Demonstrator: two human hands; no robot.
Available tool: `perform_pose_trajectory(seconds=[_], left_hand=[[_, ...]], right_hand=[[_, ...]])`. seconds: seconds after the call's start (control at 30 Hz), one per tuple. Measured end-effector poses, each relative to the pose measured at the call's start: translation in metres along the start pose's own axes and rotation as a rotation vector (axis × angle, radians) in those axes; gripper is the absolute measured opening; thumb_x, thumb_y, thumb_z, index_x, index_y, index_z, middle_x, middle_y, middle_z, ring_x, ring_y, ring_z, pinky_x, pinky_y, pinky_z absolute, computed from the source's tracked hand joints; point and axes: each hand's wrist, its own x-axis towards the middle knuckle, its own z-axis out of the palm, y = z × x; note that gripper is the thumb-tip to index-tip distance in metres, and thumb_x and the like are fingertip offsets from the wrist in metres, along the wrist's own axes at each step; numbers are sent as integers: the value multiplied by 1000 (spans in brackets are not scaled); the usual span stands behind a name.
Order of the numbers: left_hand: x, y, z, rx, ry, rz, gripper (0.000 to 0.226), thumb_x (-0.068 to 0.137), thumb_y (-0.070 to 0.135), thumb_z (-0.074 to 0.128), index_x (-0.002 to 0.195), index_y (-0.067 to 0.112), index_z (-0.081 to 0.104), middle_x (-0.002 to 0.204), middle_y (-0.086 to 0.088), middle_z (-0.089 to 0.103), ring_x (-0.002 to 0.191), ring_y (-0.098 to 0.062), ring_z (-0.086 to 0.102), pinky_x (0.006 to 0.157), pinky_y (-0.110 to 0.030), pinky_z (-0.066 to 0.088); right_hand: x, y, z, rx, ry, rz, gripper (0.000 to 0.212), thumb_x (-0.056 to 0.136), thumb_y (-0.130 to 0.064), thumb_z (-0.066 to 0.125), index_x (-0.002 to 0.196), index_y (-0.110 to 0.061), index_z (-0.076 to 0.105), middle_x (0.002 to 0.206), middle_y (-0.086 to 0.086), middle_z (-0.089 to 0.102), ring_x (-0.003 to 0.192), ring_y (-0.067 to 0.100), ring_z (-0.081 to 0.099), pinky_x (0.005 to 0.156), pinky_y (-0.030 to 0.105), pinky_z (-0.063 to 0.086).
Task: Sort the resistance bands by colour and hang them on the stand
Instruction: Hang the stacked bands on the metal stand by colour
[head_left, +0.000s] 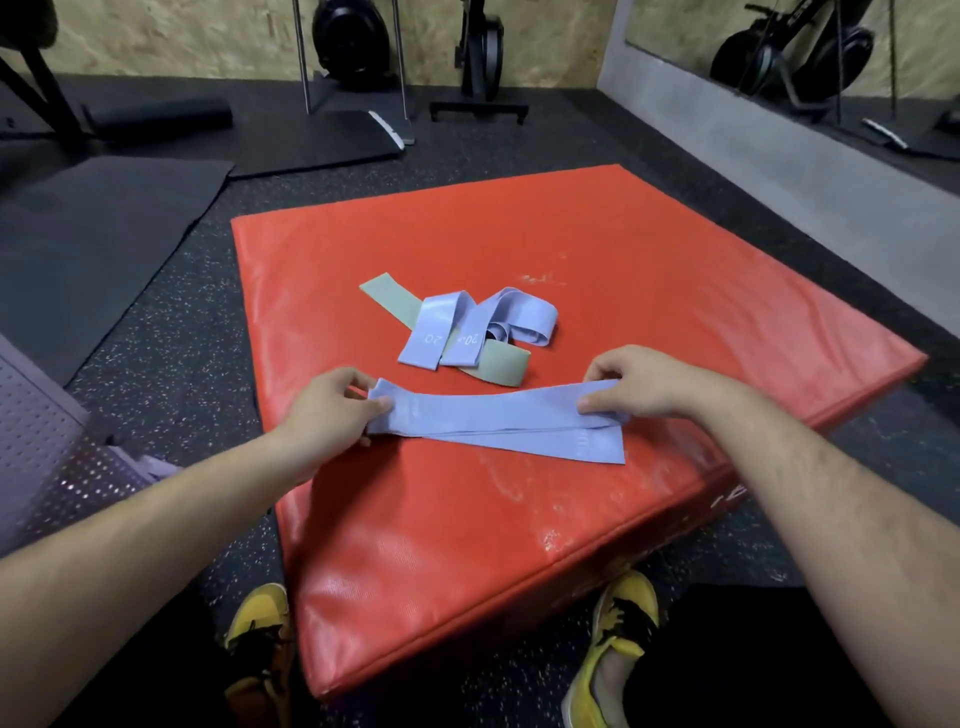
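A stack of flat lilac-blue resistance bands (493, 418) lies stretched across the near half of a red padded box (649, 270). My left hand (332, 410) pinches the stack's left end between thumb and fingers. My right hand (639, 382) pinches its right end the same way. Behind them, mid-box, lies a loose pile: lilac-blue bands (483, 325) marked "20" tangled over a pale green band (397, 299) whose other end (501, 366) pokes out at the front. No stand for hanging is recognisable.
The red box sits on black speckled rubber floor. Dark mats (104, 234) lie to the left, a perforated grey metal surface (41, 457) at the near left. Gym machines (353, 47) stand at the back, a mirror (831, 62) on the right wall. My yellow shoes (618, 639) touch the box's front.
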Motion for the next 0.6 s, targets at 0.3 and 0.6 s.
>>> perform_pose_trajectory(seconds=[0.3,0.6], left_hand=[[5,-14,-20,565,-25,516,37,88,41,67,120,24,64,116,0,57,110,-19,55,100,-30,40],[14,-13,-33,640,-351,744,52,84,48,64,123,14,67,124,1,65,114,-5,52,100,-1,25]], right_hand=[[-10,9,4,-15,-68,52,7,85,-23,75,91,-22,71,90,11,73,69,17,60,62,29,49],[-29,-4,19,-330,-84,-57,61,66,-41,90,119,-29,62,111,-4,53,102,16,56,92,32,47]])
